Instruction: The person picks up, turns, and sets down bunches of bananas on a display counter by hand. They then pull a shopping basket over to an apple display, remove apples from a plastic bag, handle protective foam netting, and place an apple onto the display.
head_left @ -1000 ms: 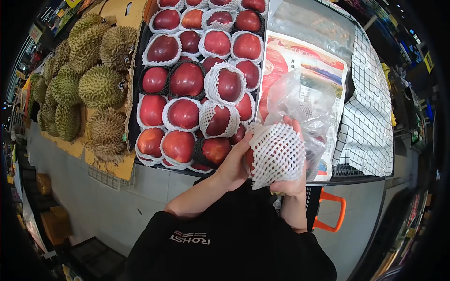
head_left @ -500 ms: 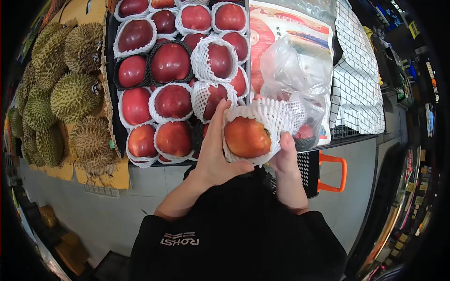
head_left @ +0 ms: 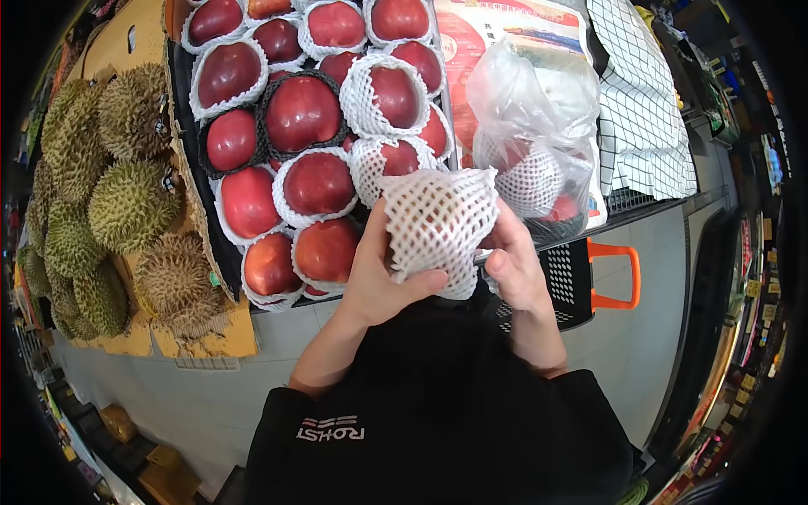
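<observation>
My left hand [head_left: 376, 273] is closed around the left side of a red apple in a white foam net [head_left: 442, 220], with its thumb lying across the front. The net's mesh faces up and covers most of the fruit, so little red shows through. At the right side of the fruit, my right hand [head_left: 518, 268] has its fingers curled behind and against it, the thumb standing apart. Just beyond my right hand lies a clear plastic bag [head_left: 530, 93] with a netted fruit [head_left: 528, 178] and more red fruit inside.
Rows of red apples in foam nets [head_left: 316, 181] fill a box ahead. Several durians [head_left: 135, 206] lie on cardboard at left. Under the bag is a printed sheet [head_left: 454, 50]; a checked cloth [head_left: 640, 109] lies further right. A black basket with an orange handle [head_left: 633, 278] stands below.
The apple has been turned over: its bare red side faced up before, and now the net does. My right thumb has come away from it. The view has shifted slightly.
</observation>
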The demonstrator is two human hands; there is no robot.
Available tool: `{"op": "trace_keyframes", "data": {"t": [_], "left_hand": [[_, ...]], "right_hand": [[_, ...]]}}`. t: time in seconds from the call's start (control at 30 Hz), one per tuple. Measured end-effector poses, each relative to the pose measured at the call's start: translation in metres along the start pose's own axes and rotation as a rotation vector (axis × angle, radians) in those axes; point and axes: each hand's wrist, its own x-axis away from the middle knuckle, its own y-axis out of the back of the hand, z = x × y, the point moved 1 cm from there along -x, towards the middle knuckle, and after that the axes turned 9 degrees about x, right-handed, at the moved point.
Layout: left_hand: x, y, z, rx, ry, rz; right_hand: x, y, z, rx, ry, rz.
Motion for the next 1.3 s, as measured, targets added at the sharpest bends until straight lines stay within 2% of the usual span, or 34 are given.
{"op": "trace_keyframes", "data": {"t": [0.03, 0.07, 0.13, 0.23, 0.3, 0.33, 0.4, 0.47, 0.67, 0.83, 0.93, 1.3], "left_hand": [[0.0, 0.005, 0.005, 0.152, -0.025, 0.022], [0.0, 0.011, 0.005, 0.179, 0.071, 0.053], [0.001, 0.009, 0.002, 0.353, 0.119, 0.054], [0.001, 0.01, 0.004, 0.459, 0.221, 0.135], [0.001, 0.005, 0.005, 0.403, 0.225, 0.091], [0.001, 0.004, 0.006, 0.347, 0.226, 0.046], [0.003, 0.007, 0.009, 0.297, 0.217, 0.037], [0.003, 0.008, 0.007, 0.214, 0.199, 0.001], [0.007, 0.01, 0.007, 0.315, 0.218, 0.032], [0.005, 0.007, 0.007, 0.159, 0.217, -0.04], [0.004, 0.006, 0.002, 0.228, 0.219, -0.056], [0.005, 0.02, -0.002, -0.039, 0.101, -0.02]], "right_hand": [[0.002, 0.011, -0.006, 0.003, -0.04, 0.046], [-0.001, 0.013, -0.011, 0.023, 0.041, -0.002], [-0.008, 0.011, 0.005, 0.071, 0.136, -0.057], [-0.018, 0.005, 0.02, 0.122, 0.249, 0.04], [-0.02, 0.006, 0.029, 0.314, 0.369, 0.152], [-0.021, 0.004, 0.034, 0.313, 0.368, 0.151], [-0.022, -0.003, 0.044, 0.583, 0.509, 0.21], [-0.023, -0.005, 0.049, 0.643, 0.478, 0.239], [-0.024, -0.008, 0.056, 0.905, 0.461, 0.268], [-0.024, -0.008, 0.056, 0.878, 0.465, 0.222], [-0.023, -0.011, 0.059, 0.87, 0.469, 0.178], [-0.025, -0.015, 0.051, 0.841, 0.441, 0.159]]}}
